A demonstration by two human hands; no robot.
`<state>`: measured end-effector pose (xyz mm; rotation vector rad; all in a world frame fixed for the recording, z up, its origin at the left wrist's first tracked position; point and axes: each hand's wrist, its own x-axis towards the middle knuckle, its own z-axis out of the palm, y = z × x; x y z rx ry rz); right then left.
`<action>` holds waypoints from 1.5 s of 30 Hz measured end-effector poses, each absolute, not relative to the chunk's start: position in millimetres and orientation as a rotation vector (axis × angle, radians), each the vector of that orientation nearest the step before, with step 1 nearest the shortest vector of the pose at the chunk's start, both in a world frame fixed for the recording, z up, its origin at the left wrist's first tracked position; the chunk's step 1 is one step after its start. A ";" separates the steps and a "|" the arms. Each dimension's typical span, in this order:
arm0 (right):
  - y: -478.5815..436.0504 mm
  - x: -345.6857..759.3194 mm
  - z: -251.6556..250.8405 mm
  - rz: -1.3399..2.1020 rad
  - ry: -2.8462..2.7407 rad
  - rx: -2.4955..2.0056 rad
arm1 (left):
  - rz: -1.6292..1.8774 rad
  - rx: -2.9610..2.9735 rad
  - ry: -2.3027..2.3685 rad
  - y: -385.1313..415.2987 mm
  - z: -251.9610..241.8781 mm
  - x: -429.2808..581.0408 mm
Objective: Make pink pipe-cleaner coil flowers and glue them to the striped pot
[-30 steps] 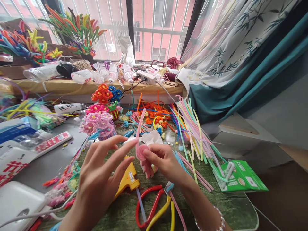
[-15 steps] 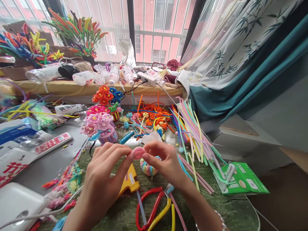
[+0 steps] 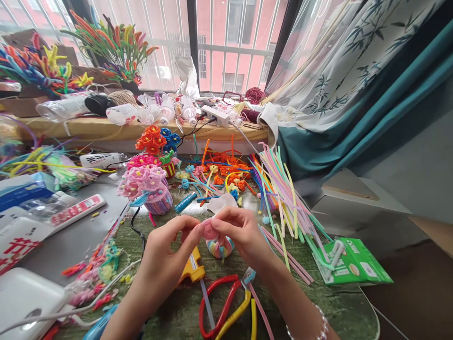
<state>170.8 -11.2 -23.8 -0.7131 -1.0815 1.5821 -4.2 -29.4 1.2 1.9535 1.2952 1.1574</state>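
Between the fingertips of both hands is a flat pink pipe-cleaner coil [image 3: 210,230]. My left hand [image 3: 166,250] pinches its left edge with thumb and forefinger. On the opposite side, my right hand [image 3: 244,233] grips the coil's upper right edge. Just below and behind it sits a striped pastel pipe-cleaner ring [image 3: 220,248], partly hidden by the coil and fingers. A yellow glue gun [image 3: 193,269] with a clear glue stick lies under my left hand. Nearer to me rest pliers with red and yellow handles [image 3: 220,302].
Pastel pipe cleaners [image 3: 286,198] and a green packet [image 3: 354,262] lie to the right. A pot of pink pipe-cleaner flowers [image 3: 157,200] stands behind my left hand. Orange scraps [image 3: 226,163] spread at the back; a white device [image 3: 31,302] with a cable sits at left.
The pink coil has turned from nearly edge-on to face me more, and shifted slightly right. My left hand has moved right, closer to my right hand.
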 end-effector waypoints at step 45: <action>-16.7 171.9 -17.0 0.881 -1.684 -0.955 | 1.185 2.616 1.293 -24.1 16.2 -11.2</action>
